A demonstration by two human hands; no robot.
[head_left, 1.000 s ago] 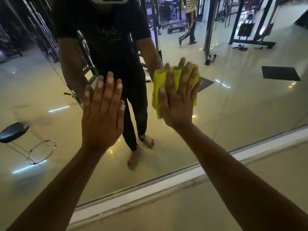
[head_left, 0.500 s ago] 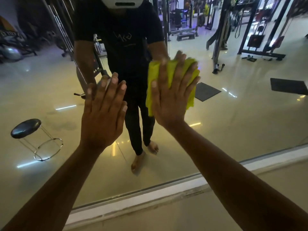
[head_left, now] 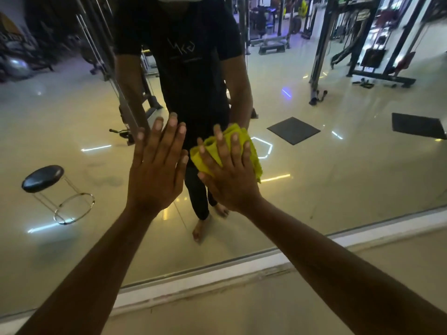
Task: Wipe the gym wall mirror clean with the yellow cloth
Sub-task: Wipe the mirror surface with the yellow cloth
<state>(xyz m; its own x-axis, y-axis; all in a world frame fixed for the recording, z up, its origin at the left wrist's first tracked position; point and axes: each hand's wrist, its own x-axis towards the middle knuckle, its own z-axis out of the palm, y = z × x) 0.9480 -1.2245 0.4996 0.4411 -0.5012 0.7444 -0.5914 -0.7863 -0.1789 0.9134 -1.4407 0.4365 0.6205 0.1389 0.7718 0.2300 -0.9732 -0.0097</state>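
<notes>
The wall mirror (head_left: 338, 180) fills most of the view and reflects the gym behind me. My right hand (head_left: 229, 175) lies flat with straight fingers on the bunched yellow cloth (head_left: 254, 155), pressing it against the glass near the centre. Only the cloth's top and right edge show around my fingers. My left hand (head_left: 157, 165) rests flat on the glass just left of it, fingers straight and together, holding nothing.
The mirror's lower edge meets a white skirting strip (head_left: 217, 279) above the beige floor (head_left: 266, 308). In the reflection stand a person in black, a black stool (head_left: 43, 177), floor mats (head_left: 294, 130) and weight machines (head_left: 362, 44).
My right hand has slid the cloth down the glass and the cloth has bunched smaller under my fingers. The left hand stays flat on the mirror.
</notes>
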